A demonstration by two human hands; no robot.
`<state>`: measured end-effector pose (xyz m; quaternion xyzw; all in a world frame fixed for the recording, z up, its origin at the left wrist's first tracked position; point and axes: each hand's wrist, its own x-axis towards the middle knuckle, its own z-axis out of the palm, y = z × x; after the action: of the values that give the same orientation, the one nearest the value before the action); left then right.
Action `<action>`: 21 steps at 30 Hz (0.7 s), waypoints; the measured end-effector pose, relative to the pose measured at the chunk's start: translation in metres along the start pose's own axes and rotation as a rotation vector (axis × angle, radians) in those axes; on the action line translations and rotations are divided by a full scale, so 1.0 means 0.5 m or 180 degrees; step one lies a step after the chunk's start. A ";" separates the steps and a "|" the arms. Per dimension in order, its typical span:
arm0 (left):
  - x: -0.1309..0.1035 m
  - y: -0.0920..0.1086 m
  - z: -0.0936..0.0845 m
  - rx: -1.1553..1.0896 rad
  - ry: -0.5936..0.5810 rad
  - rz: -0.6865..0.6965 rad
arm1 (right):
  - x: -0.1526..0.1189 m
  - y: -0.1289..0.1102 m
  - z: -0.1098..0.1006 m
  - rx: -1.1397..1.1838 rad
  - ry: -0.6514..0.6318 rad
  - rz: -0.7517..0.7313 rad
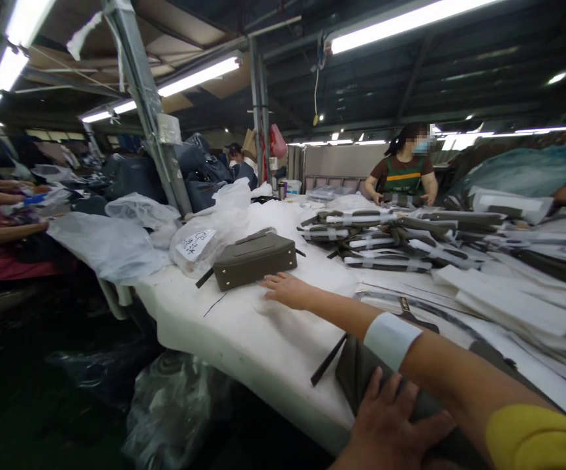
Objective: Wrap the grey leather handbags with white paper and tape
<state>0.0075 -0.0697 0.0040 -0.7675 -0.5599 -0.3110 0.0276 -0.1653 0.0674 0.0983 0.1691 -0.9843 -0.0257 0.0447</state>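
A dark olive handbag (256,260) lies on its side on the white-covered table, with small metal studs on its near face. My right hand (287,290) reaches across just in front of its right end, fingers stretched out and holding nothing; whether it touches the bag I cannot tell. Nearer me, my left hand (395,418) rests with spread fingers on a second olive bag (354,369) at the table's front edge. My right forearm hides part of this second bag. A dark strap sticks out from its left side.
Stacked olive bag pieces with white wrapping (385,238) and white sheets (512,307) cover the right side. Plastic bags (111,245) lie at the left. A person (405,173) works across the table; other people's arms show at far left and right.
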 end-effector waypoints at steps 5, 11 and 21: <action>-0.002 0.005 -0.009 -0.0076 -0.0092 -0.0035 | -0.021 0.030 -0.053 0.0263 0.0409 0.0028; -0.003 0.005 -0.020 -0.0127 -0.0142 -0.0127 | -0.220 0.054 -0.169 0.1056 0.1663 0.0838; 0.000 -0.045 0.081 0.1148 0.0449 0.0261 | -0.592 -0.097 -0.266 0.2187 0.3614 0.2491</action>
<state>0.0057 -0.0457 -0.0354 -0.7485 -0.5715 -0.2573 0.2164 0.1413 0.1163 0.2041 -0.1998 -0.7512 0.3898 0.4938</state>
